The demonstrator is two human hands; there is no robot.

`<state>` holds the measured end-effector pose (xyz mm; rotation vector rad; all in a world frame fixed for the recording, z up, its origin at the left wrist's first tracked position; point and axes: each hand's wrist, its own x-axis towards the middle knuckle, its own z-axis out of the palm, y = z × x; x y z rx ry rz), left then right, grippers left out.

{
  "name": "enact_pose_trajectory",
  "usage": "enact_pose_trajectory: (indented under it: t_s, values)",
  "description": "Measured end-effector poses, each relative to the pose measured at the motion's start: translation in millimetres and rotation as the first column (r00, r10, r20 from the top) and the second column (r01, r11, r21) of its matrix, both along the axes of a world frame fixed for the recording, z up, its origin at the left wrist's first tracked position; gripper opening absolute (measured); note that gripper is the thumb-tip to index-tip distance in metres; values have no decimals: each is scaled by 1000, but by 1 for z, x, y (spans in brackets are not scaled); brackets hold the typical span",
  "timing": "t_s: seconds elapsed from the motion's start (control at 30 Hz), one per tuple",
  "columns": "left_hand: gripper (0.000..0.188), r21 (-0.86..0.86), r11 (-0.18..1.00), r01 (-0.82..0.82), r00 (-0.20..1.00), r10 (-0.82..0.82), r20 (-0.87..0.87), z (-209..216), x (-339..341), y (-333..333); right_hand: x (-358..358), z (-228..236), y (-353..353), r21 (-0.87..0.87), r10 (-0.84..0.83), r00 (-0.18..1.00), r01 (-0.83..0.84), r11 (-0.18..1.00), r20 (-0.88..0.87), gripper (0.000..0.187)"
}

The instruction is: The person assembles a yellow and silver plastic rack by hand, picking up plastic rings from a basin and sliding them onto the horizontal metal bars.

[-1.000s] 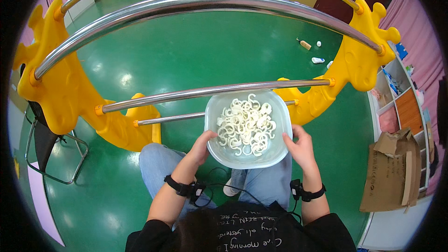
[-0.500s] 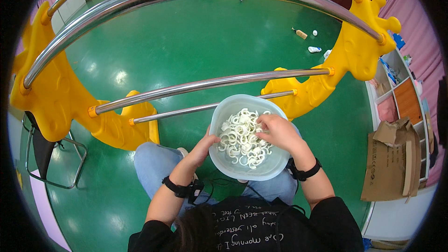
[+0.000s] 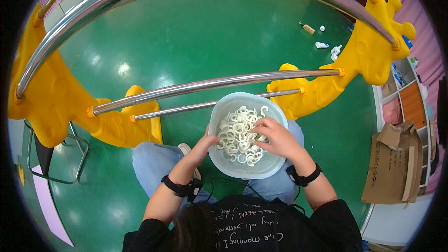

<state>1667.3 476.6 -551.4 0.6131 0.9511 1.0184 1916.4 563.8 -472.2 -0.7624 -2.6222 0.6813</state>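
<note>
A pale blue, translucent plastic bowl [image 3: 268, 170] rests over my lap, between my knees. In it lies a heap of white C-shaped rings [image 3: 238, 130], which look like open curtain rings. My left hand [image 3: 204, 145] grips the bowl's left rim, thumb over the inner edge and the other fingers hidden outside. Inside the bowl's right side is my right hand [image 3: 275, 137], its thumb and fingertips apart and touching the edge of the heap. Whether a single ring sits under those fingertips is hard to make out.
Ahead stands a frame with metal bars [image 3: 219, 80] between yellow giraffe-shaped ends [image 3: 373, 42]. Bottles [image 3: 322, 45] lie on the green floor [image 3: 200, 32] beyond it. A cardboard box [image 3: 392, 168] leans by shelves at right; a folding chair [image 3: 56, 158] is at left.
My right hand has shifted slightly left and down within the bowl, and some rings have moved, one now lying near the far right wall. My left hand keeps its grip; the view has shifted a little.
</note>
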Motion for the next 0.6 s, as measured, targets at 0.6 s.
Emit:
enact_pose_trajectory:
  t_s: [0.6]
  values:
    - [72,-79,995,65,998,-64,22,-5,-11,-7,5,-11,-15,-224,-270,939,222,949,-215,14]
